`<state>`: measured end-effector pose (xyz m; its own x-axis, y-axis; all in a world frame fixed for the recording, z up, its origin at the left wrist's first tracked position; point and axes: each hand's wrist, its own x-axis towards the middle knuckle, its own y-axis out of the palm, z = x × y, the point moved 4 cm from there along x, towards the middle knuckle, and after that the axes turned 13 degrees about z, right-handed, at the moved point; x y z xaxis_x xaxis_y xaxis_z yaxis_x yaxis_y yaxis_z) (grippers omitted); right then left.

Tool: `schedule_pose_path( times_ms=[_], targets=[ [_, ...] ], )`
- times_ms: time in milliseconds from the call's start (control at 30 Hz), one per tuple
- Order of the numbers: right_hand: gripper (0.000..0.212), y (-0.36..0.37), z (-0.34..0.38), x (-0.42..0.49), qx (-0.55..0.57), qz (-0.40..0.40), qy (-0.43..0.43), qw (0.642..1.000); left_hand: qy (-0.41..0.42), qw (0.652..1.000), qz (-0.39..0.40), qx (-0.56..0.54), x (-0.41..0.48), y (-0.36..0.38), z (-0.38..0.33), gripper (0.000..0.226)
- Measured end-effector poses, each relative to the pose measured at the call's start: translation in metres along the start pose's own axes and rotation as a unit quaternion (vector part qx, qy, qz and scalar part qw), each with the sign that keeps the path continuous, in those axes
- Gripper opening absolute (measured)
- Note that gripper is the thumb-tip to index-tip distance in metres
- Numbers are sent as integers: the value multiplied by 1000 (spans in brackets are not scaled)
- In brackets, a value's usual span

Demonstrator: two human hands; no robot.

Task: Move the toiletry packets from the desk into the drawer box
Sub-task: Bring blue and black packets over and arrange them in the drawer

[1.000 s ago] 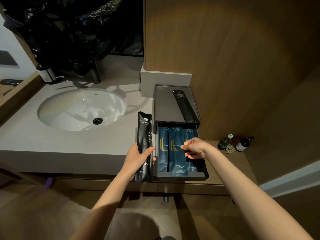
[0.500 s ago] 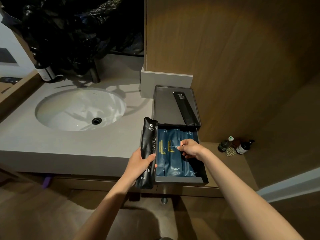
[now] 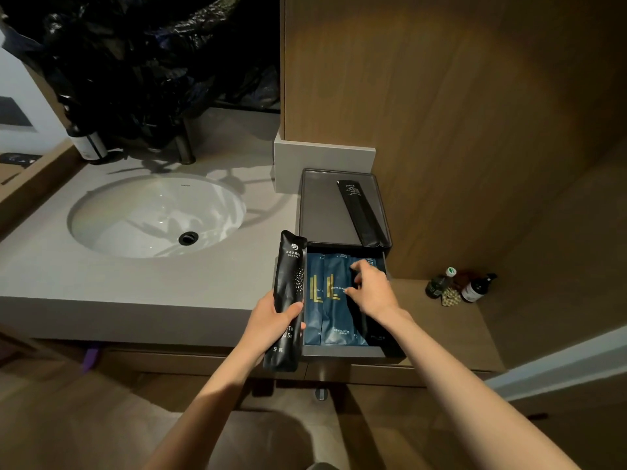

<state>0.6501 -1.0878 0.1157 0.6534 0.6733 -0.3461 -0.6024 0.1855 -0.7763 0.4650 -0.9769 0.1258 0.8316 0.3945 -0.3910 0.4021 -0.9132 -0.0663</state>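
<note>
Our left hand (image 3: 271, 320) grips black packet (image 3: 287, 300) upright, long axis parallel to blue packets (image 3: 334, 300) in drawer (image 3: 342, 351), just left of it. Right hand (image 3: 371, 290) rests loosely open on blue packets. Second black packet (image 3: 361, 212) lies atop box (image 3: 322, 212).

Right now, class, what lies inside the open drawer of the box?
Blue packets lie side by side in the drawer. The right hand rests over them and hides the drawer's right side, so the exact count cannot be told.
</note>
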Motion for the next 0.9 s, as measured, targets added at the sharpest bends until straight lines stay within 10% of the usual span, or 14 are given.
schedule_pose_path(
  times_ms=[467, 900],
  targets=[
    [127, 22, -3, -1, -197, 241, -92, 946, 5, 1000, -4, 1, 1, 0, -2, 20],
    [109, 3, 10, 5, -197, 228, -74, 951, 7, 1000, 12, 16, -3, -4, -8, 23]
  ],
)
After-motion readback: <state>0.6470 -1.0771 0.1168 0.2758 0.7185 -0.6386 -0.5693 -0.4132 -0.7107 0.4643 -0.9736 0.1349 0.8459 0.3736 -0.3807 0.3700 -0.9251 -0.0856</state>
